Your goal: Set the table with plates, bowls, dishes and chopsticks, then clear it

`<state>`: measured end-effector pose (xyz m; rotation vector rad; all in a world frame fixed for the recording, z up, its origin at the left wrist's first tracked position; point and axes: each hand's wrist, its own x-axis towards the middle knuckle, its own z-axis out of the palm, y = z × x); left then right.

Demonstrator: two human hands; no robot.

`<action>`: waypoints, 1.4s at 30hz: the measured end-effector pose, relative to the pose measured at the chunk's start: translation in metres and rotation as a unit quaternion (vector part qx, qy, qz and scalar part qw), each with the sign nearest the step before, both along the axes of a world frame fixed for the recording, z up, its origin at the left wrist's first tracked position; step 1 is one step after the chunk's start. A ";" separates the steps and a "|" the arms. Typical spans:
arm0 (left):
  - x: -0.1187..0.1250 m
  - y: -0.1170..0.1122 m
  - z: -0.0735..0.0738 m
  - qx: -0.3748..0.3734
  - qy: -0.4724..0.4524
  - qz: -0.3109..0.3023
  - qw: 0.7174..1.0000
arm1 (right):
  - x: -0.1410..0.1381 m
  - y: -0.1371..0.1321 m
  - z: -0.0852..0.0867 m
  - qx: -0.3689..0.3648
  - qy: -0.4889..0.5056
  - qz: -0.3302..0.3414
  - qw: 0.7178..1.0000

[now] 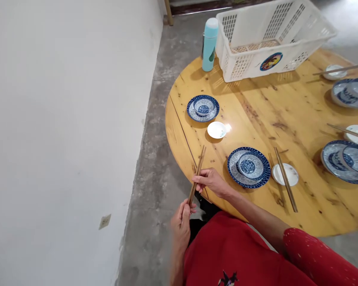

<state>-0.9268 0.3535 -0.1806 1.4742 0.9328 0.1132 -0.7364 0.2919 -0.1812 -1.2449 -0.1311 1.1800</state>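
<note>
A pair of wooden chopsticks [201, 159] slants upward between my hands at the near left edge of the round table. My left hand [182, 219] closes round their lower ends. Higher up the same chopsticks, my right hand [208, 182] pinches them between thumb and fingers. Just beyond sits a small white dish [216, 130] with nothing lying across it. Behind that dish, a patterned blue bowl [203, 107] rests on a blue-rimmed plate [192, 114]. To the right of my right hand, another bowl [250, 166] stands on its plate [235, 174].
Chopsticks [286, 180] lie across a white dish [293, 174] on the wooden table [256, 127]. More bowls, plates and dishes with chopsticks stand at the right. At the back are a light blue bottle [209, 45] and a white plastic crate [241, 65]. A white wall [62, 119] rises at left.
</note>
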 end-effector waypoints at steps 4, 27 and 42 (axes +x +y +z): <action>0.018 0.017 0.005 -0.068 -0.007 -0.049 0.996 | 0.003 0.011 -0.001 0.001 0.026 -0.027 0.999; 0.090 0.214 -0.005 -0.212 -0.027 -0.334 0.918 | -0.005 0.119 -0.007 -0.015 -0.007 -0.355 0.935; 0.135 0.217 -0.014 -0.284 -0.004 -0.397 0.873 | 0.017 0.108 -0.018 -0.011 -0.014 -0.424 0.905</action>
